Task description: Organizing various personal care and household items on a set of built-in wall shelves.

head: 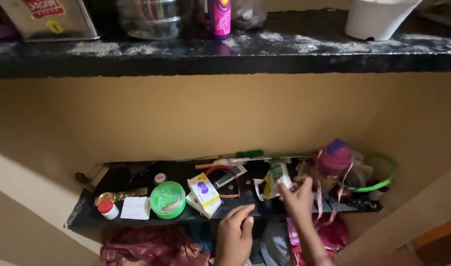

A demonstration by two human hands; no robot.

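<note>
head view looks down into a wall niche with a dark lower shelf (87, 214) crowded with small things. the right hand (298, 197) is raised near the right half of that shelf, its fingers pinched on a small green and white packet (278, 173) that stands tilted just above the fingertips. the packet looks light and thin, probably soft card or foil that would crease under a hard squeeze, so a gentle pinch low on its flat faces, as the hand has it, seems the safest hold. the left hand (234, 235) rests at the shelf's front edge, fingers loosely curled and grasping nothing, just below and left of the packet. a purple-capped bottle (335, 160) stands just right of the packet, with a green ring (383, 172) behind it toward the shelf's right end. a white and yellow box (204, 193) and a round green tub (168, 199) lie left of the left hand, near the front edge
</note>
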